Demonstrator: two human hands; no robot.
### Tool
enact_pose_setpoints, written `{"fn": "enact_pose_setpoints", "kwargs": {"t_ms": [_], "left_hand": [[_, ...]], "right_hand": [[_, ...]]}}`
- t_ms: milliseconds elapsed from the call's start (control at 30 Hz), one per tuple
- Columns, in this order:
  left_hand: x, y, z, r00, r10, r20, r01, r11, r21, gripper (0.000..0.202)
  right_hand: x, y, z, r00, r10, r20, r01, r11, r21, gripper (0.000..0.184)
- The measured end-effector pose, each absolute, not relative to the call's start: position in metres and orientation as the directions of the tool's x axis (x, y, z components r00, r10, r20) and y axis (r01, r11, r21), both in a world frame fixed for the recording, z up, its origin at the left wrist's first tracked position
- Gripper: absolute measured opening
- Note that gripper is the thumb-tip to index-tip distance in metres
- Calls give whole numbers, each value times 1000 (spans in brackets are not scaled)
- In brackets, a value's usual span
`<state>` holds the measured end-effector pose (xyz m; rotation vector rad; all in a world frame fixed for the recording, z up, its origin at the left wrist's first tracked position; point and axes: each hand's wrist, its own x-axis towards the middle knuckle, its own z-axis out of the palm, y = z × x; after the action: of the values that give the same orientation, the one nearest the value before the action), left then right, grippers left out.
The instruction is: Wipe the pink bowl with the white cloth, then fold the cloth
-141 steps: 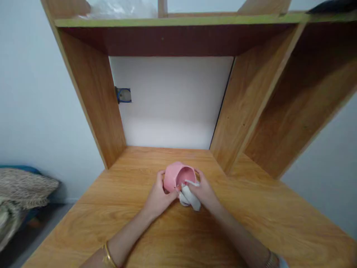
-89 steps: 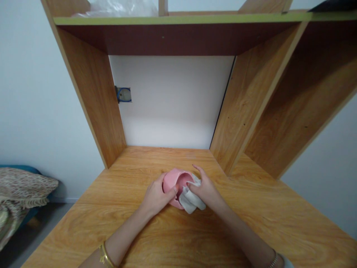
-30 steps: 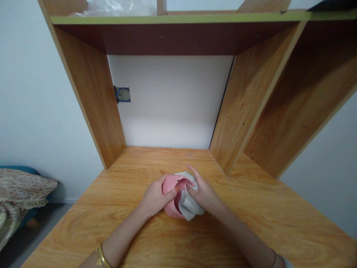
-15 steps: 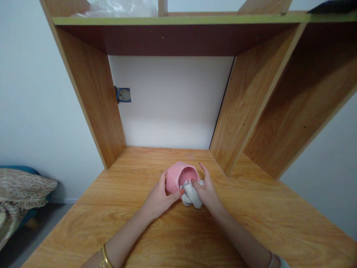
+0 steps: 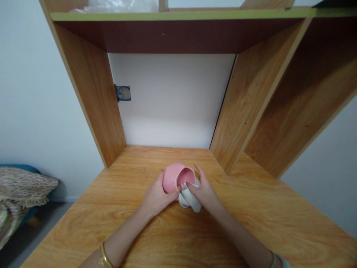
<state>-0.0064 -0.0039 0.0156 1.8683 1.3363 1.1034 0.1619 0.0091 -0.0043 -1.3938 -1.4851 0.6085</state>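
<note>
A small pink cup (image 5: 174, 178) is held just above the wooden desk (image 5: 111, 208), its mouth tilted up towards me. My left hand (image 5: 155, 198) is wrapped round the cup's left side, thumb on the rim. My right hand (image 5: 205, 191) pinches a bunched white cloth (image 5: 189, 197) against the cup's near rim, with one finger stretched past the cup's right side. Part of the cloth is hidden under my right palm.
The desk has a wooden hutch: side panels (image 5: 96, 108) left and right, a green-edged shelf (image 5: 178, 15) overhead with clear plastic on it, and a white back wall with a small blue socket (image 5: 123, 93). A patterned blanket (image 5: 22, 186) lies at the far left.
Over the last second the cloth came off the cup's rim top and bunched at its near edge. The cup turned mouth up and then shifted slightly left with both hands.
</note>
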Motion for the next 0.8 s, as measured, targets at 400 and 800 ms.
{"fn": "enact_pose_setpoints", "kwargs": {"t_ms": [400, 800], "left_hand": [[-11, -2, 19, 274, 926, 261, 501, -369, 783, 41], [-23, 20, 9, -49, 996, 77, 302, -59, 951, 34]], "right_hand": [[166, -1, 20, 79, 951, 300, 702, 161, -694, 66], [172, 9, 7, 104, 952, 286, 637, 157, -754, 37]]}}
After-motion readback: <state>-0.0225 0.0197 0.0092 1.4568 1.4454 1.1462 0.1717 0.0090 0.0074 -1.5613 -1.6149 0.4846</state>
